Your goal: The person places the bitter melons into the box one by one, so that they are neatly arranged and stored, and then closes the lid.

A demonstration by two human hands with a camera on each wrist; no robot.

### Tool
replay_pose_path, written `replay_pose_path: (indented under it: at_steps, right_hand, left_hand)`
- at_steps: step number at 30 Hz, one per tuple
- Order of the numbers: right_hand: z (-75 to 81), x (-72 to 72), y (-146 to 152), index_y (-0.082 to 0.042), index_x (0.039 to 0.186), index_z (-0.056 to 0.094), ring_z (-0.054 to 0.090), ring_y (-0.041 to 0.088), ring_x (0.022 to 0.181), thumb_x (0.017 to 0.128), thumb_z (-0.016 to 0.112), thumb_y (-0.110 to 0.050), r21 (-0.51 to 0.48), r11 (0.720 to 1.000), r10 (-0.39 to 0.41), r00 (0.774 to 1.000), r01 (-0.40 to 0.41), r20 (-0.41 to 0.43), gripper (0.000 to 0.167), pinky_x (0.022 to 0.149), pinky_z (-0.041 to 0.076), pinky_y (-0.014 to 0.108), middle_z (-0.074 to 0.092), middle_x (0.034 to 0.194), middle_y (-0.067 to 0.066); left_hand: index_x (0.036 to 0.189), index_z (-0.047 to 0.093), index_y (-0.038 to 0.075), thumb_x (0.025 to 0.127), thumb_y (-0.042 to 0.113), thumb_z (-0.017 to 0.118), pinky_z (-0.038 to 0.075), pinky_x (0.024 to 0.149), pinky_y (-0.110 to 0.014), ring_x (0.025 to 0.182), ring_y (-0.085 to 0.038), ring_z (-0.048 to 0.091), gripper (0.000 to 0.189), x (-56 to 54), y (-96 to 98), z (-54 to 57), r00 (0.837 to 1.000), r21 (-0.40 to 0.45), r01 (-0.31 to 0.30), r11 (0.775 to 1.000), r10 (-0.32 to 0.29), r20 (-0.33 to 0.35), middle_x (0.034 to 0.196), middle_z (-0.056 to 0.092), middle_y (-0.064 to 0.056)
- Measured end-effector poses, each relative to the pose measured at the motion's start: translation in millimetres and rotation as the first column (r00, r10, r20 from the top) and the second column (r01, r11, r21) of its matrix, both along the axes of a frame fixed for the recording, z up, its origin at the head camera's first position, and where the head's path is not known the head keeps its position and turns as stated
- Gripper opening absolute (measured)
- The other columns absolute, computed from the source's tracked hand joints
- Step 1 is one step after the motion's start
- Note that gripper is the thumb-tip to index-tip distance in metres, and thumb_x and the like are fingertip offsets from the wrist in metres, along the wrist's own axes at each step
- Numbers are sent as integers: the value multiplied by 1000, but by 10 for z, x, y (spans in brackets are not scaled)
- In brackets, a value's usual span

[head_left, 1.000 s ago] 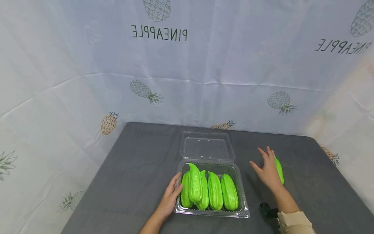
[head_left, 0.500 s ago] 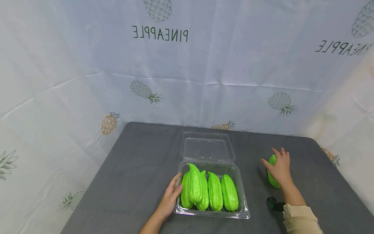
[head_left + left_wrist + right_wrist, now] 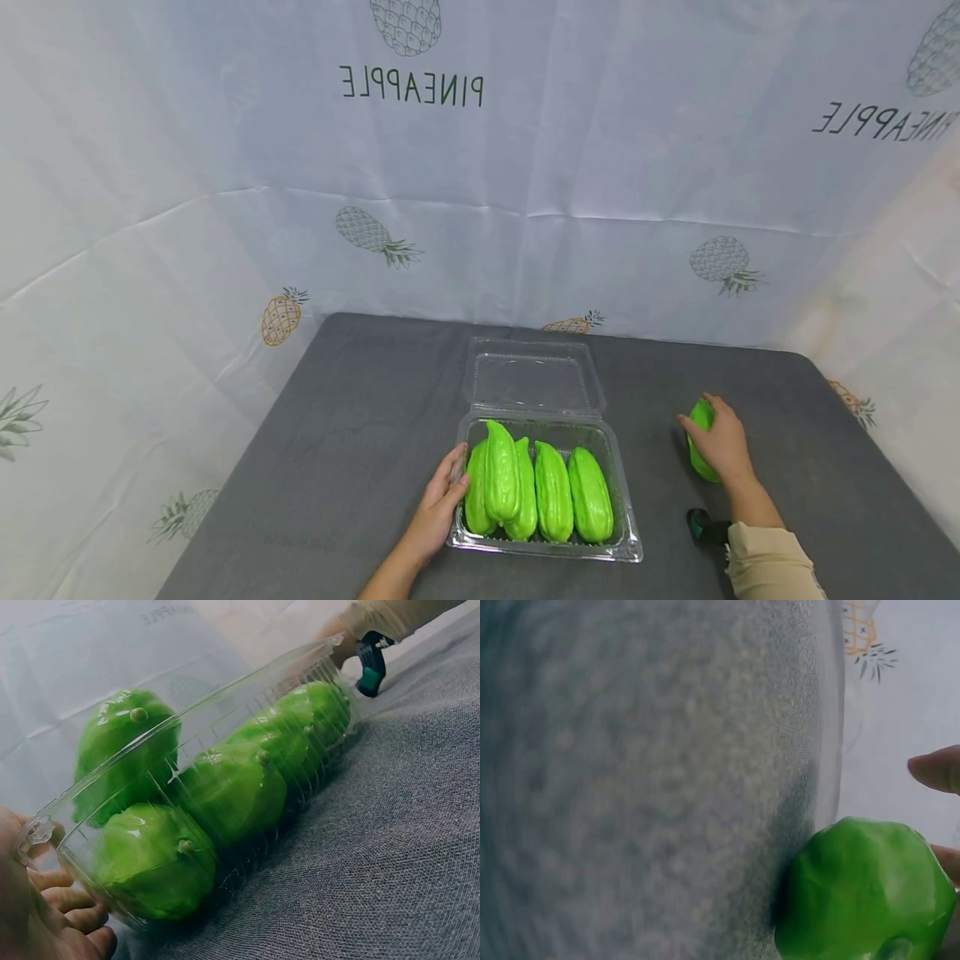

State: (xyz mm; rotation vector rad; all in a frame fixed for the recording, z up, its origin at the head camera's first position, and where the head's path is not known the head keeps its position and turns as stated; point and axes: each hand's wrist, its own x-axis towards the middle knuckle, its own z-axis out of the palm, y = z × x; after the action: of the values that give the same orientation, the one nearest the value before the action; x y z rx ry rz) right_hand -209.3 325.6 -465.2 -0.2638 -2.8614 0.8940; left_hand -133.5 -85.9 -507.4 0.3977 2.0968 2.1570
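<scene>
A clear plastic clamshell box (image 3: 630,546) stands on the table with its lid (image 3: 534,377) folded back. Several bright green, ridged, gourd-like vegetables (image 3: 555,492) lie in it, one of them (image 3: 501,471) on top of others at the left. My left hand (image 3: 435,504) grips the box's left wall, thumb at the rim and fingers outside. Another green gourd-like vegetable (image 3: 702,460) lies on the table to the right, with my right hand (image 3: 723,442) arched over it. In the right wrist view a fingertip (image 3: 934,769) stands apart from this vegetable (image 3: 870,889).
The grey table (image 3: 360,417) ends at a white cloth backdrop (image 3: 510,267) printed with pineapples, which also rises along the left and right sides. A dark camera (image 3: 705,527) sits at the right wrist.
My right hand has moved right, from left of the loose vegetable to over it, and its fingers have drawn in closer. The left hand and the box have stayed put.
</scene>
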Motion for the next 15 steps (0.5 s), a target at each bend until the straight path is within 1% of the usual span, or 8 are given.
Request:
replay_pose_path:
  at_steps: [2, 4, 9, 12, 15]
  right_hand:
    - [-15, 1, 6, 14, 139, 26, 35, 54, 119, 92, 54, -20, -5, 1000, 3, 999, -3, 32, 64, 92, 37, 62, 25, 139, 42]
    - [-32, 3, 21, 13, 139, 26, 37, 53, 117, 92, 53, -19, -5, 1000, 14, 997, -14, 71, 63, 87, 39, 59, 23, 140, 41]
    - [-76, 7, 78, 11, 139, 27, 24, 57, 125, 90, 53, -16, 29, 997, 67, 990, -72, 123, 62, 90, 36, 62, 13, 145, 38]
    - [-93, 4, 93, 11, 140, 27, 23, 58, 126, 89, 54, -15, 57, 993, 96, 988, -103, 121, 63, 88, 37, 62, 12, 147, 37]
    - [-105, -7, 97, 11, 139, 28, 25, 58, 125, 88, 54, -15, 82, 990, 107, 988, -116, 115, 63, 86, 38, 60, 14, 146, 36]
  left_hand:
    - [143, 16, -10, 100, 16, 37, 17, 100, -1, 141, -41, 10, 55, 0, 0, -7, 1000, 1, 1, 1000, -1, 7, 150, 16, -31]
    - [143, 16, -10, 100, 16, 38, 17, 99, 0, 141, -41, 10, 55, 1, 0, -14, 1000, -1, 2, 1000, -1, 13, 150, 16, -30]
    - [143, 16, -11, 100, 17, 38, 18, 99, 0, 140, -43, 10, 55, -1, -1, -32, 1000, -10, 5, 1000, -5, 4, 150, 16, -31]
    - [143, 17, -10, 100, 18, 38, 18, 99, -1, 140, -43, 10, 56, -6, -3, -36, 1000, -9, 2, 1000, -1, 5, 150, 16, -31]
    - [144, 16, -9, 100, 18, 38, 17, 99, 0, 141, -41, 10, 56, -9, -6, -36, 1000, -10, 0, 1000, 0, 15, 151, 16, -30]
